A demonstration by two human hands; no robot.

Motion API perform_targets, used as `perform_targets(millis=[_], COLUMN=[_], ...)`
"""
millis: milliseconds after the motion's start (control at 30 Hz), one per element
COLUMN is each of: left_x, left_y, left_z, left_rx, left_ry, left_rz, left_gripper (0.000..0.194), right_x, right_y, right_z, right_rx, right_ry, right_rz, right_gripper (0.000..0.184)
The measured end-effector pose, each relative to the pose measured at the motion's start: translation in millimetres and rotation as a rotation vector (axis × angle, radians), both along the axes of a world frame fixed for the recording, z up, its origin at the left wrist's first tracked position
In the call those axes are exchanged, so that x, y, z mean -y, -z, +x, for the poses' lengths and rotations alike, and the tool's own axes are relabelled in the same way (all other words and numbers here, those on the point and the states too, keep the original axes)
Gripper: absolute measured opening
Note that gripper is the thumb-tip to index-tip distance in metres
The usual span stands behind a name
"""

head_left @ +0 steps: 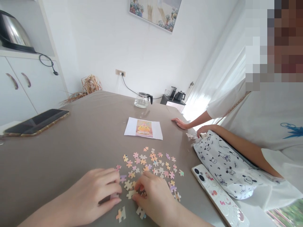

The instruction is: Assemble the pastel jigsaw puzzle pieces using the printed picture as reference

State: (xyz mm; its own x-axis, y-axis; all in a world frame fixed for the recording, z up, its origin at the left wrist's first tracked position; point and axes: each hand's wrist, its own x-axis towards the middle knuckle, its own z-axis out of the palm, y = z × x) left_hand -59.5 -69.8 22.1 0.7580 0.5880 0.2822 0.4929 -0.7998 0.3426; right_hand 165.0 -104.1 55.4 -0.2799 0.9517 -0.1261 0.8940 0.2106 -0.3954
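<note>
Several pastel jigsaw pieces [151,164] lie scattered on the grey table [78,142] in front of me. My left hand [97,192] rests on the table with fingers curled, its tips touching pieces near a pink one. My right hand [153,195] is beside it, fingers bent down and pinching at a piece I cannot make out clearly. Two loose pieces [121,214] lie just below my hands. A white sheet with a printed reference picture [143,128] lies farther back.
A person in a white shirt sits at the right, one hand [180,123] flat on the table, the other on a patterned pouch [227,167]. A decorated phone [219,195] lies beside the pouch. A dark tablet [38,121] is at left, a glass pot [142,100] at the back.
</note>
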Motion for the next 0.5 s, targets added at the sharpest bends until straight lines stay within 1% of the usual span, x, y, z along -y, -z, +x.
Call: perform_targets(millis=[67,133,200,267,333,433,500], left_x=[-0.3,-0.7,-0.9,-0.8,-0.7,-1.0,-2.1], left_y=[2.0,4.2,6.9,10.2,13.5,15.4,11.9], left_z=[6.2,12.5,17.7,21.4,23.9,25.5,24.5], left_rx=[0.011,0.009,0.007,0.022,0.048,0.068,0.071], left_ry=[-0.047,-0.090,-0.104,-0.105,-0.110,-0.105,-0.111], left_rz=[0.024,0.037,0.043,0.046,0.045,0.040,0.039], left_gripper=[0.017,0.022,0.027,0.023,0.022,0.022,0.025], right_x=[0.5,2.2,4.7,7.3,9.8,12.6,13.4], right_y=[4.4,10.2,16.4,22.3,27.2,29.7,27.5], right_z=[2.9,5.5,9.0,13.1,16.7,19.0,18.8], right_rx=[0.005,0.031,0.050,0.049,0.043,0.026,-0.006], right_ry=[-0.037,-0.136,-0.243,-0.321,-0.372,-0.434,-0.468], right_rz=[0.050,0.141,0.253,0.353,0.421,0.503,0.538], right_gripper=[0.015,0.015,0.013,0.011,0.009,0.008,0.009])
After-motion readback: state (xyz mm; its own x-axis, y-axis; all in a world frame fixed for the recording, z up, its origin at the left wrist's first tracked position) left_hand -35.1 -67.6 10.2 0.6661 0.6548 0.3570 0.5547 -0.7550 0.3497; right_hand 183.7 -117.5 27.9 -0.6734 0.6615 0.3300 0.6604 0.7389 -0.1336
